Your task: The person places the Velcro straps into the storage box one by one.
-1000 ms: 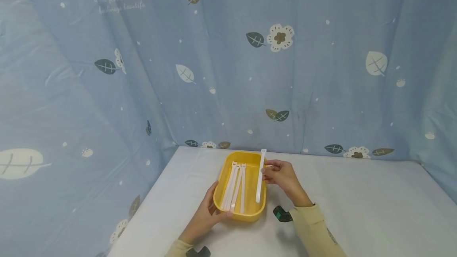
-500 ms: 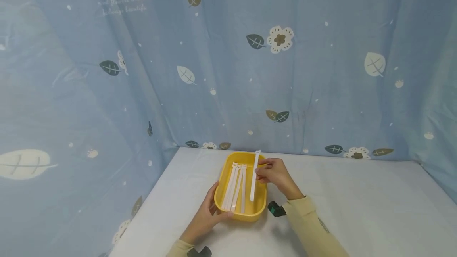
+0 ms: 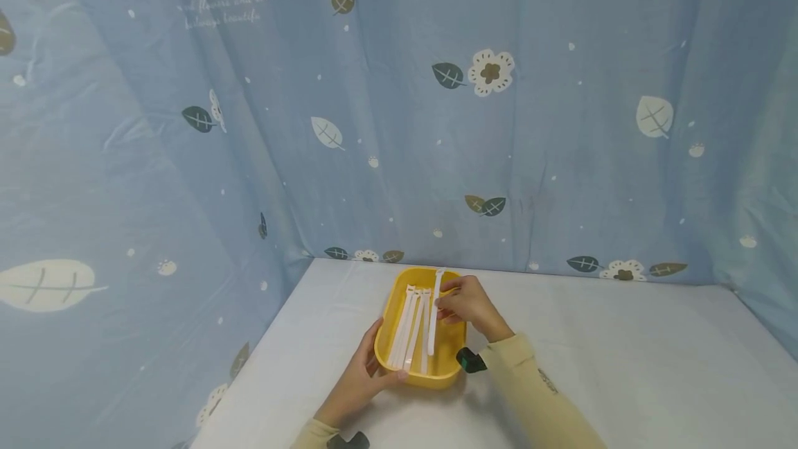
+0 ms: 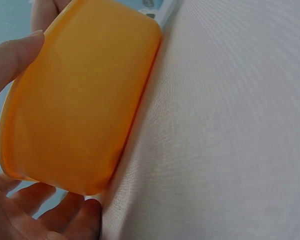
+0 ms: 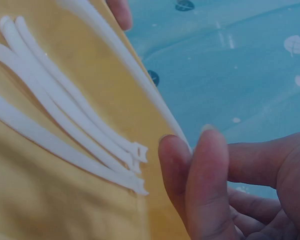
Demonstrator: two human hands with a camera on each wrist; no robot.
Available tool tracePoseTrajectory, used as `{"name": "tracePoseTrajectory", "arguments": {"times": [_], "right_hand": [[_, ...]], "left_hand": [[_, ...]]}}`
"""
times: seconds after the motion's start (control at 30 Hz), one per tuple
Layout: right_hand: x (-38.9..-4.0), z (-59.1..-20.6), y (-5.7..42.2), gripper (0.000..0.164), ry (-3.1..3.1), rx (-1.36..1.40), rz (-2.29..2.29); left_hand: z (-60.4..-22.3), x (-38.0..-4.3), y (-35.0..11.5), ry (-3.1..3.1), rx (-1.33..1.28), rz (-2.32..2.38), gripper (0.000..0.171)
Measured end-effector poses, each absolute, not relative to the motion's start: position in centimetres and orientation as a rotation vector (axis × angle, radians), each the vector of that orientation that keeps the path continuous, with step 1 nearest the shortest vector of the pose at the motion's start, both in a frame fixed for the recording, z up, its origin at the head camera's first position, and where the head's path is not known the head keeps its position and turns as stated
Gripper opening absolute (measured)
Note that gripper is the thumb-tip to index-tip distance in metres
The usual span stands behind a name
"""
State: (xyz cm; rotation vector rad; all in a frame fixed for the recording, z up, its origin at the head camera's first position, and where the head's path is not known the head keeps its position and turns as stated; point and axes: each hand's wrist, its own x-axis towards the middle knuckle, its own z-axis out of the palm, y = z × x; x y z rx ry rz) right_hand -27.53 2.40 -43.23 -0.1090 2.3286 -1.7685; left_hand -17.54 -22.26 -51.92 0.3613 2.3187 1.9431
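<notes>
A yellow plastic tray (image 3: 430, 379) sits on the white-covered table, several white cable ties (image 3: 411, 330) with slotted heads lying lengthwise in its left half. My left hand (image 3: 357, 377) grips the tray's near left corner, thumb at the rim and fingers along the side; the left wrist view shows the tray's outer wall (image 4: 80, 95) between them. Between thumb and fingertips, my right hand (image 3: 469, 305) pinches one more white cable tie (image 3: 433, 337) near its head end. This tie is held above the tray, just right of the others (image 5: 40, 137), its head pointing away.
Behind the table hangs a blue curtain (image 3: 399, 116) printed with leaves and flowers, and it also covers the left side. White cloth (image 3: 623, 359) spreads over the tabletop right of the tray. Dark wrist devices (image 3: 471, 360) sit below both hands.
My right hand has carried the pinched cable tie leftward, from the tray's right rim to beside the other ties, and slightly lower. My left hand keeps its grip on the tray.
</notes>
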Motion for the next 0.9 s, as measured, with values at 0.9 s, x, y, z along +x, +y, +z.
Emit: {"name": "tracePoseTrajectory", "arguments": {"times": [0.9], "right_hand": [[-28.4, -44.7, 1.0, 0.031, 2.462, -0.11, -1.586]], "left_hand": [[-51.8, -17.6, -22.3, 2.334, 0.327, 1.904, 0.108]]}}
